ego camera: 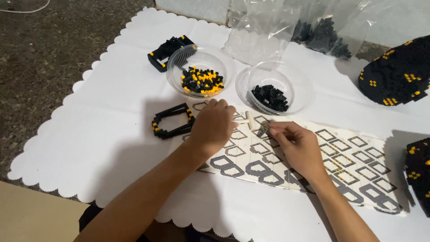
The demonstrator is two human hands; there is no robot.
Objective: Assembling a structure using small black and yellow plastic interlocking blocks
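My left hand (214, 126) rests knuckles-up on the instruction sheet (345, 157), fingers curled; whether it holds anything is hidden. A small white tool (247, 119) lies just right of its fingers. My right hand (299, 145) pinches a tiny dark brick piece (263, 130) over the sheet. To the left of my left hand lies a black and yellow brick frame (172, 120) on the white cloth (112, 112).
Two clear bowls stand behind the hands: one with black and yellow bricks (201, 80), one with black bricks (270, 97). A black brick assembly (168, 50), plastic bags (277, 27) and larger black-yellow builds (396, 74) (419, 172) sit around. Dark floor (40, 58) at left.
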